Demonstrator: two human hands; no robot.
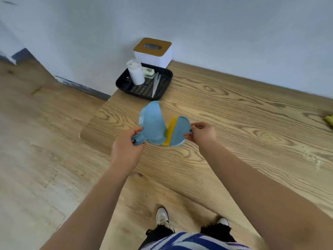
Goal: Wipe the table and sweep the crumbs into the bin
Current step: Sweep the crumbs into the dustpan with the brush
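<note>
A: Head view. Both hands are up over the near-left corner of the worktop [234, 109]. Left hand [126, 147] is closed on the handle of the blue dustpan [153, 123]. Right hand [202, 132] pinches the edge of the brush [177, 132], the blue piece with the yellow strip.

B: Are they nested or apart?

A: They overlap in the middle and look half-separated. Pan tilts up and away to the left, brush sits to the right. The pair's long axis runs left to right between the hands.

B: Where are the crumbs?

A: A pale scatter, likely the crumbs [311, 156], lies on the worktop far right, near the front edge. It's well apart from the hands, and the right hand is the nearer one. Small and blurry, so I can't be sure.

B: Cloth? Bin?

A: There's a yellow-green thing at the right frame edge, maybe the cloth [328, 120], mostly cut off. No bin in view.

B: So the move is?

A: My guess: pull the set apart, then carry both right. Brush is in the right hand, so the sweep would run from the far side back toward the pan.

B: Anything in the way?

A: The tray [165, 76] and tissue box [153, 51] sit at the back by the wall, clear of that path.
</note>
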